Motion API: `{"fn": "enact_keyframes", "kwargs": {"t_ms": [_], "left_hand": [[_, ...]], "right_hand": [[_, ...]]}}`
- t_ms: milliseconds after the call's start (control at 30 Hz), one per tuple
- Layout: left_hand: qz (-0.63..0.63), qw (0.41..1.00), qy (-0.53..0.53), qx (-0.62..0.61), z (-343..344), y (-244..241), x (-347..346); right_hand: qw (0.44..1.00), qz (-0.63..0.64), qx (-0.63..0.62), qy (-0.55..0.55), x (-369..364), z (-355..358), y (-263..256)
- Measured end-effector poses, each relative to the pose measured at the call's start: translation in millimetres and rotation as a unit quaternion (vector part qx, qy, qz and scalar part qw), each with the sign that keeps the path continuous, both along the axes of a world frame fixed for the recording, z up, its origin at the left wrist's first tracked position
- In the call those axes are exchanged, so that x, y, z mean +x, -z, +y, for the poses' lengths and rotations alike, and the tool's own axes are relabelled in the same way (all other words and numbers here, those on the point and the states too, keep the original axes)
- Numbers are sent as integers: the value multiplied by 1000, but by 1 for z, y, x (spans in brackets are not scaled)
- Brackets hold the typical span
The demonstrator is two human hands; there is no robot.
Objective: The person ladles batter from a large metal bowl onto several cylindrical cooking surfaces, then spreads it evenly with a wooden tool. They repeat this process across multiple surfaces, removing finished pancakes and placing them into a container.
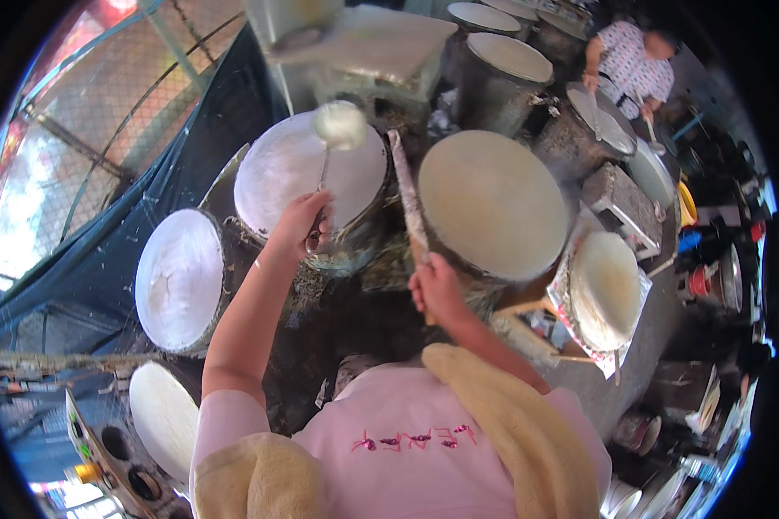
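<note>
My left hand (308,224) grips the handle of a metal ladle (339,124). Its bowl, coated with pale batter, is above a round whitish cooking surface (279,168). In my right hand (438,289) is a long flat wooden stick (408,188), its upper length crusted with white residue. The stick points away from me, between the whitish surface and a larger round cooking top (493,201) that looks cream-coloured and smooth. Whether the ladle touches the surface below it, I cannot tell.
More round white tops (178,279) stand at left. A round pale stack (604,292) rests on a wooden stool at right, near a concrete block (623,207). Beyond it, a person (630,65) works with two utensils. Blue tarpaulin (104,253) hangs at left.
</note>
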State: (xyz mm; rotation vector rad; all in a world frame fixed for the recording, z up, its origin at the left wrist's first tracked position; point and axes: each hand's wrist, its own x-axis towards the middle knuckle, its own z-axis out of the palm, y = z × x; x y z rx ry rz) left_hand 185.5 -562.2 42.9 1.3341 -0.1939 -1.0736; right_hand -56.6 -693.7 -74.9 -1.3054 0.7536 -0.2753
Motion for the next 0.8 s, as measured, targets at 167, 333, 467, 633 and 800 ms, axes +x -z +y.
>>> {"fn": "enact_keyframes", "kwargs": {"t_ms": [167, 333, 467, 633, 800], "left_hand": [[-164, 980, 64, 93, -19, 68, 42], [-553, 795, 112, 221, -9, 108, 68], [-619, 731, 97, 273, 10, 107, 76], [-676, 684, 65, 267, 22, 98, 101], [-679, 675, 65, 282, 32, 93, 120]], "right_hand": [[998, -25, -10, 58, 44, 42, 27], [989, -16, -16, 144, 81, 86, 46], [986, 30, -108, 126, 115, 92, 56], [889, 10, -420, 180, 138, 88, 62], [885, 64, -428, 173, 142, 91, 56]]}}
